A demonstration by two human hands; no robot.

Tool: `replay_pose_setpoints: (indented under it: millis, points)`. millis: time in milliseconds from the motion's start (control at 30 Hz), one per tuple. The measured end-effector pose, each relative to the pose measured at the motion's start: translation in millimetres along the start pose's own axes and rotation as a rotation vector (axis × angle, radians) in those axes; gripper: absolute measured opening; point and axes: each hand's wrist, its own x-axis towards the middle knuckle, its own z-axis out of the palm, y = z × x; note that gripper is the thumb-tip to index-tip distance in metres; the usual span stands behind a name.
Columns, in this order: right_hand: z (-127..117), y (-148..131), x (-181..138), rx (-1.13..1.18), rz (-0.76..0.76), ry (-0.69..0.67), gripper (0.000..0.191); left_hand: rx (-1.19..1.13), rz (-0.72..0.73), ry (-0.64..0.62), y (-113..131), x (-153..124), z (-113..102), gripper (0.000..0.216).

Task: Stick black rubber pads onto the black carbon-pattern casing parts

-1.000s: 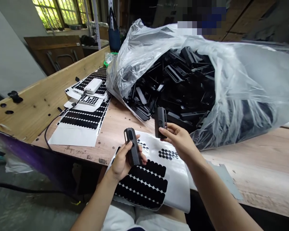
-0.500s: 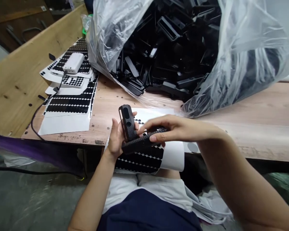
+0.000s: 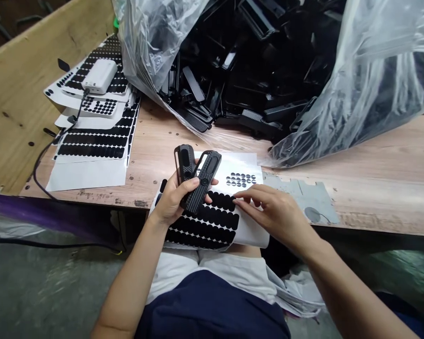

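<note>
In the head view my left hand (image 3: 171, 202) holds two black plastic cases with a carbon-fibre pattern, fanned apart. The left case (image 3: 185, 157) stands nearly upright, and the right case (image 3: 207, 172) leans across it under my thumb. Each shows a dark oval patch and a round spot. My right hand (image 3: 268, 207) pinches with thumb and forefinger at the right end of a row of black stickers (image 3: 228, 201). Those rows lie on a white-backed sticker sheet (image 3: 252, 226) that reaches over the table edge above my lap. Small round stickers (image 3: 240, 179) lie on a sheet behind.
A large clear plastic bag (image 3: 367, 94) full of black plastic parts (image 3: 250, 94) takes up the back of the table. At left lie more sticker sheets (image 3: 88, 174), with a white power bank (image 3: 99, 75) and its black cable on top. A wooden board (image 3: 38, 84) walls the left side.
My right hand has left the second case and moved down to the sticker rows. Both cases now sit fanned in my left hand. The view has shifted slightly.
</note>
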Motion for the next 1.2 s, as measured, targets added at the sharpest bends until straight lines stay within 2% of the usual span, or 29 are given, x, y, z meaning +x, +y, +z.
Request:
replay_pose_setpoints:
  millis: [133, 267, 367, 433, 500, 567, 633, 700, 767, 900, 1200]
  points:
    - [-8, -12, -3, 0.160, -0.090, 0.024, 0.010, 0.008, -0.010, -0.026, -1, 0, -3, 0.072]
    - [-15, -14, 15, 0.226, 0.160, 0.064, 0.012, -0.046, -0.023, -0.031, -1, 0, -3, 0.072]
    - [-13, -7, 22, 0.163, 0.258, -0.077, 0.023, -0.088, -0.022, -0.027, -1, 0, -3, 0.072]
    - [-16, -7, 22, 0.180, 0.200, -0.210, 0.028, -0.098, -0.023, -0.026, -1, 0, -4, 0.070]
    - [-24, -12, 21, 0.272, 0.143, -0.246, 0.026, -0.094, -0.026, -0.030, -2, -1, -4, 0.070]
    - [-35, -20, 24, 0.406, 0.168, -0.160, 0.020, -0.090, -0.026, -0.039, -2, -1, -5, 0.069]
    - [-42, -29, 32, 0.571, 0.289, -0.006, 0.019, -0.095, -0.020, -0.048, -2, 0, -5, 0.068]
    - [-40, -35, 47, 0.750, 0.430, 0.083, 0.025, -0.101, -0.018, -0.056, -2, 0, -5, 0.067]
    - [-33, -38, 63, 0.858, 0.500, 0.069, 0.032, -0.102, -0.021, -0.067, -1, -1, -5, 0.066]
    - [-17, -43, 84, 0.859, 0.473, -0.013, 0.035, -0.109, -0.010, -0.065, 0, -2, -3, 0.066]
    - [-11, -43, 87, 0.841, 0.429, -0.044, 0.041, -0.132, -0.018, -0.062, 1, -2, -2, 0.067]
